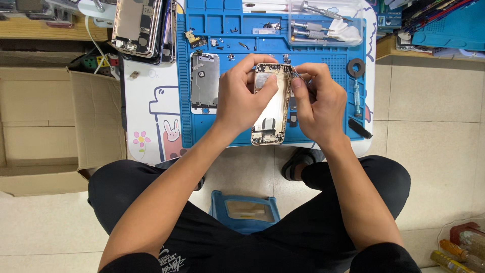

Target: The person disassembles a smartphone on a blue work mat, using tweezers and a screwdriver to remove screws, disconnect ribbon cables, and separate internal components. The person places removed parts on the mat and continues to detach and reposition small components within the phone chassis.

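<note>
From the head view, the left hand [241,96] is clamped around the upper left edge of an opened gold phone housing [269,108], thumb laid across its inside, holding it tilted just above the blue work mat [232,30]. The right hand [317,103] has its fingers pinched together on thin metal tweezers [299,76] whose tips meet the housing's top right corner. Left of the housing, a silver phone plate [204,83] lies flat on the mat. The mat's moulded compartments along the far edge hold small screws and brackets [199,41], too small to tell apart. A clear plastic tray [326,25] at the mat's far right holds screwdrivers and a crumpled white cloth. A black ring [355,67] and a blue-handled screwdriver [357,98] sit at the mat's right edge. Another opened phone [137,25] rests beyond the mat's left corner on the white table [151,111], whose top bears cartoon rabbit and flower pictures. An open brown cardboard box [40,126] stands on the floor at far left, and a blue stool [245,210] sits between the person's knees.
</note>
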